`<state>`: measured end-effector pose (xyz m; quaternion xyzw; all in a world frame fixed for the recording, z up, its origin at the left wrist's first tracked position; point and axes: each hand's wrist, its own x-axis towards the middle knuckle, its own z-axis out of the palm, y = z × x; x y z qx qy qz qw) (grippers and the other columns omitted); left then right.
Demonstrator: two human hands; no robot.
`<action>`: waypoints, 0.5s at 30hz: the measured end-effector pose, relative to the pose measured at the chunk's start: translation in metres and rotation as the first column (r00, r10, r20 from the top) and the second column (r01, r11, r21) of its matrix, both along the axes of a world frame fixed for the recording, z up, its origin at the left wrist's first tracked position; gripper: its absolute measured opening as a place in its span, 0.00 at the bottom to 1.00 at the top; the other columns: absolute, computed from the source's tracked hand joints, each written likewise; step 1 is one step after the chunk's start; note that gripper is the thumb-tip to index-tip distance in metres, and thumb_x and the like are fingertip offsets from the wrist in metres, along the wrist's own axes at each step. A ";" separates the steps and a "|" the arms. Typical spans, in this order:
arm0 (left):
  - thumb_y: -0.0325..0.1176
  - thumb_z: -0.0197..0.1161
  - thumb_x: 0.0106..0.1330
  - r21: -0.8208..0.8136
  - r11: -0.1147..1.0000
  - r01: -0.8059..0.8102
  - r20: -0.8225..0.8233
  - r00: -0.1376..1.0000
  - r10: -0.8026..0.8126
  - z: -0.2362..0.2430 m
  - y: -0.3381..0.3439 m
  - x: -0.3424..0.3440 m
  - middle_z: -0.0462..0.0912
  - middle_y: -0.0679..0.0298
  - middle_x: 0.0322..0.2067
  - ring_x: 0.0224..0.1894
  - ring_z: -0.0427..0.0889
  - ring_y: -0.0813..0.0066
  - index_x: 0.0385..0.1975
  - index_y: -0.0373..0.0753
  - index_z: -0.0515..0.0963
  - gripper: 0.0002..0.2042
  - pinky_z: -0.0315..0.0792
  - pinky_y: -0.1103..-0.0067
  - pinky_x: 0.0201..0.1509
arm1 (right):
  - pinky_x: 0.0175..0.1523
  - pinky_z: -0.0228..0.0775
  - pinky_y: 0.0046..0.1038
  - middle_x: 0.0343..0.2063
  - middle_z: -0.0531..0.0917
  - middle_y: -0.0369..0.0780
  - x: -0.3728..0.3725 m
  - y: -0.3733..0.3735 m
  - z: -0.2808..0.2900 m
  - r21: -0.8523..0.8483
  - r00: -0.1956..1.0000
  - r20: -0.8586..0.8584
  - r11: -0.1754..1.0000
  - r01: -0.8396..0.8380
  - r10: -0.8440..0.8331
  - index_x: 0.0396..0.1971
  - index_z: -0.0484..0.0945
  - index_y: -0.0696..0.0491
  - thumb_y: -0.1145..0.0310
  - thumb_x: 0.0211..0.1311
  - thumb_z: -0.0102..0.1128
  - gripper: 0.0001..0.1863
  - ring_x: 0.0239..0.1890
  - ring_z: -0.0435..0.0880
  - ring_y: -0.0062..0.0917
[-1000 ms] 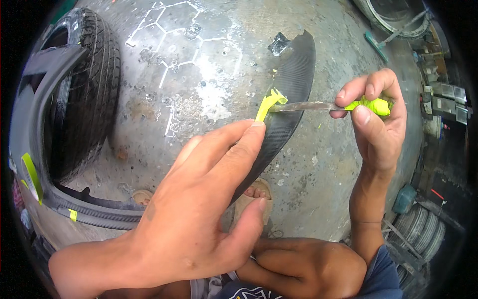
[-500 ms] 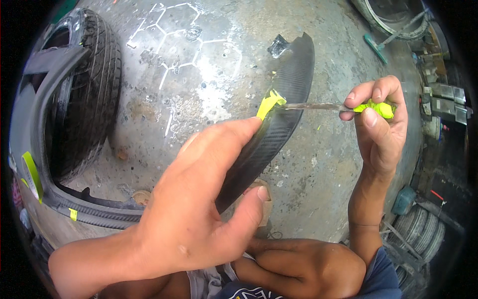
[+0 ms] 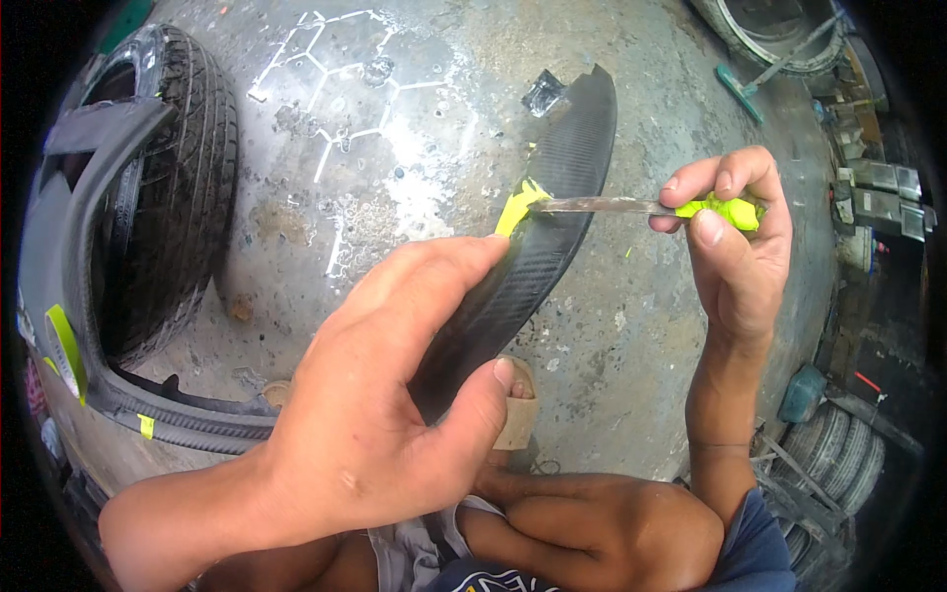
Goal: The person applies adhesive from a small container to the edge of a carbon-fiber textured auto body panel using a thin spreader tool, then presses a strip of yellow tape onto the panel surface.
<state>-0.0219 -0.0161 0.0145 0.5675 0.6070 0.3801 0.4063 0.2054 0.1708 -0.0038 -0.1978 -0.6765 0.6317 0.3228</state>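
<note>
A long curved black trim piece (image 3: 572, 158) with a woven, carbon-like texture runs from the far middle down to my left hand (image 3: 380, 380). That hand straddles it, thumb apart on the near side, index fingertip at a crumpled strip of bright yellow-green tape (image 3: 517, 205) on its edge. How the other fingers grip is hidden. My right hand (image 3: 745, 261) pinches a thin metal blade (image 3: 612, 205) by its handle end, wrapped in yellow-green tape (image 3: 730, 212). The blade lies across the trim, its tip touching the tape strip.
A large tyre (image 3: 187, 197) stands at left beside a black frame-like car part (image 3: 109, 178), which carries a yellow-green tape roll (image 3: 66, 350). A dark scrap (image 3: 545, 93) lies by the trim's far end. Tyres (image 3: 829, 459) and clutter line the right. My sandalled foot (image 3: 521, 409) is below the trim.
Both hands, the blade and the trim piece have shifted slightly left. More of my sandalled foot shows beneath the trim. The blade's tip stays at the tape strip.
</note>
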 end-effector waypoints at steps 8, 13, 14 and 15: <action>0.26 0.66 0.56 -0.053 0.998 -0.018 -0.076 0.997 0.014 0.022 -0.016 -0.007 0.78 0.52 0.54 0.53 0.78 0.60 0.58 0.32 0.74 0.26 0.70 0.71 0.55 | 0.49 0.82 0.31 0.40 0.84 0.47 0.004 0.001 0.003 -0.015 1.000 0.003 1.000 0.013 -0.013 0.41 0.69 0.53 0.77 0.64 0.61 0.11 0.42 0.85 0.28; 0.31 0.67 0.56 -0.324 0.918 0.230 -0.272 0.907 -0.323 0.084 -0.051 -0.032 0.80 0.49 0.48 0.48 0.80 0.53 0.50 0.32 0.78 0.20 0.72 0.66 0.51 | 0.47 0.82 0.31 0.40 0.84 0.46 0.000 -0.001 -0.009 -0.075 0.999 0.003 0.996 0.047 -0.047 0.40 0.69 0.52 0.76 0.63 0.61 0.11 0.41 0.85 0.28; 0.34 0.68 0.57 -0.376 0.890 0.258 -0.348 0.851 -0.394 0.103 -0.062 -0.035 0.81 0.49 0.45 0.44 0.80 0.52 0.46 0.32 0.79 0.19 0.73 0.64 0.48 | 0.46 0.82 0.31 0.40 0.84 0.46 0.001 -0.001 -0.006 -0.082 0.999 -0.007 0.996 0.046 -0.046 0.40 0.69 0.52 0.76 0.63 0.61 0.11 0.41 0.85 0.28; 0.35 0.66 0.60 -0.434 0.866 0.250 -0.348 0.840 -0.417 0.117 -0.076 -0.040 0.81 0.50 0.46 0.45 0.80 0.54 0.51 0.33 0.78 0.20 0.72 0.65 0.49 | 0.46 0.81 0.31 0.40 0.84 0.46 0.002 -0.001 -0.008 -0.080 0.999 -0.012 0.996 0.046 -0.047 0.41 0.69 0.52 0.76 0.63 0.61 0.11 0.42 0.84 0.28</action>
